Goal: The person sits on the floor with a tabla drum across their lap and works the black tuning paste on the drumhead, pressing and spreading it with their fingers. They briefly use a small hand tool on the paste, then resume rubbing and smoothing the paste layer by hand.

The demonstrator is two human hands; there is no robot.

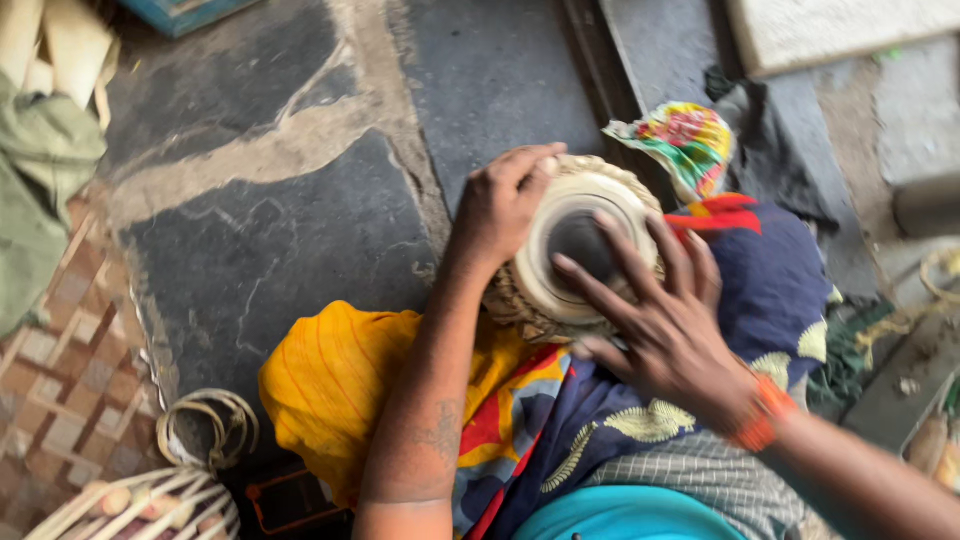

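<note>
- cream-coloured skin with a dark round patch is facing up toward the camera: this is the head of a small hand drum [578, 250], resting on the person's lap at about 1 o'clock from the frame's centre.
- the drum is lying wedged in colourful cloth [560, 420], yellow at 8 o'clock of it, blue and red at 5 o'clock.
- the left hand [500, 205] is curling over the rim at the drum's 10 o'clock, fingertips on the braided edge, gripping it loosely.
- the right hand [665, 320] is spreading open and flat, fingers resting on the skin from 4 o'clock, grasping nothing.
- judging by its look, the body is seeming stiff and fairly heavy for its size, while the stretched skin is looking delicate; the woven lacing [510, 305] round the side is offering a rough, non-slippery hold, so the rim and sides are seeming the safest places to grip.
- the long axis is running from the head down into the lap, tilting slightly toward 11 o'clock; the lower end is hidden.
- a stone floor [270, 200] is lying at 9 o'clock, with coiled rings [208, 425] at 8 o'clock.
</note>
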